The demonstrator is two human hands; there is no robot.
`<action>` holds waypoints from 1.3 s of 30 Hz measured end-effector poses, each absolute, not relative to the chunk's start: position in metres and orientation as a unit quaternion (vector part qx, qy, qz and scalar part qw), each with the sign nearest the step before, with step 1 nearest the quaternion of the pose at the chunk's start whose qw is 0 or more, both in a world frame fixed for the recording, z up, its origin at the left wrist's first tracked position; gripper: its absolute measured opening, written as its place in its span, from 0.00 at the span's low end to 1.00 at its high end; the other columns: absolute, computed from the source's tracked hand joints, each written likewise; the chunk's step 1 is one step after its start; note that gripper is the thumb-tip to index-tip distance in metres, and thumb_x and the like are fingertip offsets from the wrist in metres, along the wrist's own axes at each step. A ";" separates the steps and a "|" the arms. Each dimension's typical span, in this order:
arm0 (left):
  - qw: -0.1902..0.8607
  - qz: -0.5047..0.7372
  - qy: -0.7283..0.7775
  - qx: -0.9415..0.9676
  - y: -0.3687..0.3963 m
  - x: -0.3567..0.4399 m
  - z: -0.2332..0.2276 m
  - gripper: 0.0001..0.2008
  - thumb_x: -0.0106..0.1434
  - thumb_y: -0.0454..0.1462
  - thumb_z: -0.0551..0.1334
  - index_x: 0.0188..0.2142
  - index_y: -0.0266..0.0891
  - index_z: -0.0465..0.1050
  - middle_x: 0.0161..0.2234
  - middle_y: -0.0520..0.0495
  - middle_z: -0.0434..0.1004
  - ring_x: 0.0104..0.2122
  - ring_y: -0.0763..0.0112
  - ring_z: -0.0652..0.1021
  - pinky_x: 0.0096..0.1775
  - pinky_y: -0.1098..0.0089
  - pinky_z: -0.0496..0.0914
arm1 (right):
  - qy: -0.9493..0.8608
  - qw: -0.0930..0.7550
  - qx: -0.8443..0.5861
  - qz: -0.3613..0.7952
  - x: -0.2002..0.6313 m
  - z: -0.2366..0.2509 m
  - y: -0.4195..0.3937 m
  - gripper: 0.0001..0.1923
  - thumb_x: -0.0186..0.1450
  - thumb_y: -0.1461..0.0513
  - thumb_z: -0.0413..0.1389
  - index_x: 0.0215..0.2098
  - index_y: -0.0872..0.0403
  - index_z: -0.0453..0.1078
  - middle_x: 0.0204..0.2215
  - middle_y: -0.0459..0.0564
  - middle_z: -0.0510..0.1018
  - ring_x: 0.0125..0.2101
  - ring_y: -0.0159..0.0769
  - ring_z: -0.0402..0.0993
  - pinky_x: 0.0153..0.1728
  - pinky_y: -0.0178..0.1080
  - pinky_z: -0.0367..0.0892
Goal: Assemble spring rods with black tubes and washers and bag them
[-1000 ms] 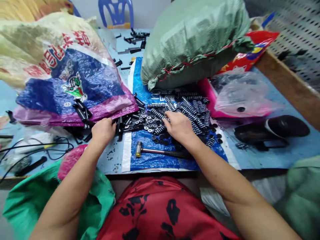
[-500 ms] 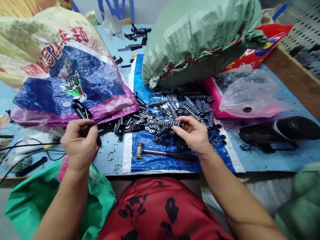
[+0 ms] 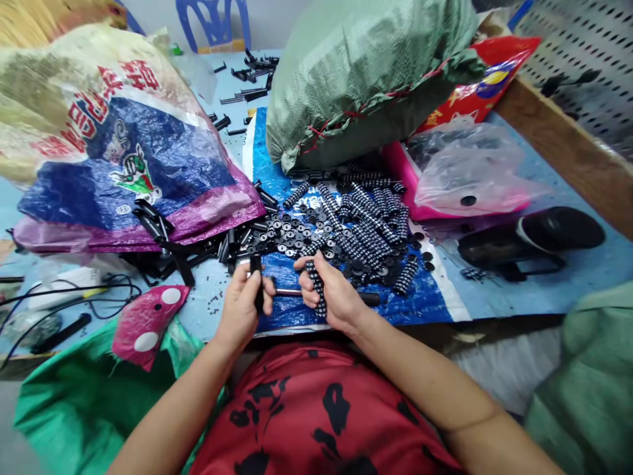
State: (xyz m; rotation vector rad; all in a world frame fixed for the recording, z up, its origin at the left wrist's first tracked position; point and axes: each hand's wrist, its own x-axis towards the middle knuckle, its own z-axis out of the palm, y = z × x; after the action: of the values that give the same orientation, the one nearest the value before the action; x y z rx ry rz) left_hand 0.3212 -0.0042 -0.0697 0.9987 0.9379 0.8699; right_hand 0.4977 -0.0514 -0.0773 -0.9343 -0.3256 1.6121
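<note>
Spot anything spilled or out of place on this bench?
Yes. Black washers and ribbed stacks lie strewn loose across the blue sheet. Black rods spill from under the printed sack. The hammer lies partly hidden behind both hands.

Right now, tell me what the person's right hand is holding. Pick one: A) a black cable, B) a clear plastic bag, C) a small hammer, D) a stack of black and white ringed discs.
D: the right hand is closed around a stack of ringed discs, while the hammer lies on the blue sheet behind both hands.
</note>
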 end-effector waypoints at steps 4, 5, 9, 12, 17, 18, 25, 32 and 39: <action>0.601 0.371 0.433 0.560 -0.016 0.337 -0.078 0.16 0.70 0.50 0.62 0.41 0.38 0.69 0.28 0.52 0.75 0.18 0.80 0.67 0.22 0.76 0.62 | -0.149 0.631 -0.415 0.638 0.491 -0.081 -0.053 0.34 0.60 0.34 0.61 0.45 0.53 0.72 0.21 0.40 0.65 0.17 0.24 0.57 0.18 0.31 0.55; 0.584 0.371 0.433 0.577 -0.018 0.342 -0.080 0.16 0.68 0.49 0.65 0.39 0.37 0.71 0.28 0.51 0.74 0.20 0.79 0.69 0.24 0.75 0.63 | -0.142 0.645 -0.418 0.623 0.489 -0.081 -0.052 0.33 0.60 0.34 0.61 0.44 0.54 0.72 0.24 0.42 0.68 0.20 0.26 0.62 0.20 0.31 0.60; 0.544 0.371 0.423 0.623 -0.020 0.360 -0.086 0.16 0.57 0.44 0.74 0.36 0.36 0.77 0.30 0.50 0.74 0.29 0.74 0.72 0.33 0.73 0.68 | -0.186 0.656 -0.441 0.583 0.483 -0.087 -0.050 0.31 0.66 0.37 0.57 0.44 0.55 0.76 0.41 0.53 0.78 0.42 0.38 0.75 0.42 0.39 0.73; 0.575 0.353 0.432 0.598 -0.019 0.360 -0.085 0.15 0.60 0.45 0.72 0.38 0.35 0.79 0.30 0.50 0.74 0.29 0.74 0.70 0.33 0.73 0.67 | -0.378 0.619 -0.469 0.504 0.494 -0.096 -0.055 0.35 0.69 0.38 0.55 0.62 0.53 0.70 0.62 0.59 0.70 0.63 0.48 0.67 0.58 0.46 0.70; 0.632 0.320 0.455 0.539 -0.019 0.344 -0.077 0.20 0.55 0.48 0.75 0.34 0.33 0.77 0.30 0.49 0.73 0.29 0.75 0.69 0.32 0.73 0.67 | -0.748 0.479 -0.429 0.166 0.525 -0.105 -0.066 0.62 0.59 0.46 0.69 0.78 0.51 0.38 0.75 0.65 0.42 0.75 0.55 0.41 0.70 0.56 0.55; 0.634 0.316 0.454 0.541 -0.019 0.342 -0.076 0.21 0.55 0.50 0.75 0.34 0.33 0.76 0.29 0.49 0.72 0.28 0.75 0.68 0.31 0.73 0.66 | -0.771 0.464 -0.414 0.138 0.528 -0.105 -0.067 0.59 0.62 0.50 0.68 0.78 0.53 0.38 0.74 0.66 0.48 0.74 0.52 0.45 0.70 0.54 0.56; 0.567 0.373 0.476 0.560 -0.029 0.347 -0.074 0.28 0.74 0.57 0.53 0.40 0.34 0.75 0.29 0.49 0.73 0.26 0.76 0.69 0.30 0.73 0.66 | -0.777 0.471 -0.413 0.065 0.517 -0.099 -0.074 0.54 0.65 0.52 0.67 0.77 0.60 0.43 0.67 0.69 0.62 0.69 0.51 0.60 0.66 0.50 0.67; 0.722 0.333 0.423 0.435 -0.028 0.343 -0.075 0.24 0.65 0.53 0.67 0.50 0.37 0.78 0.41 0.44 0.81 0.37 0.68 0.80 0.39 0.70 0.74 | -0.777 0.473 -0.413 0.043 0.512 -0.101 -0.076 0.50 0.67 0.55 0.65 0.76 0.61 0.44 0.68 0.70 0.61 0.69 0.51 0.59 0.66 0.51 0.67; 0.857 0.214 0.382 0.271 -0.014 0.328 -0.076 0.27 0.53 0.49 0.77 0.43 0.34 0.75 0.38 0.39 0.83 0.33 0.61 0.83 0.35 0.64 0.79 | -0.761 0.484 -0.413 0.128 0.514 -0.107 -0.077 0.54 0.62 0.49 0.69 0.75 0.59 0.47 0.67 0.69 0.62 0.69 0.50 0.59 0.67 0.50 0.64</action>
State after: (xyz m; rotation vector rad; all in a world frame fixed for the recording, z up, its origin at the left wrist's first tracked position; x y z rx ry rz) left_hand 0.3278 -0.0136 -0.0757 0.5704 0.8016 0.4504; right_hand 0.5142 -0.0771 -0.1072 -1.0051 -1.8536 0.3122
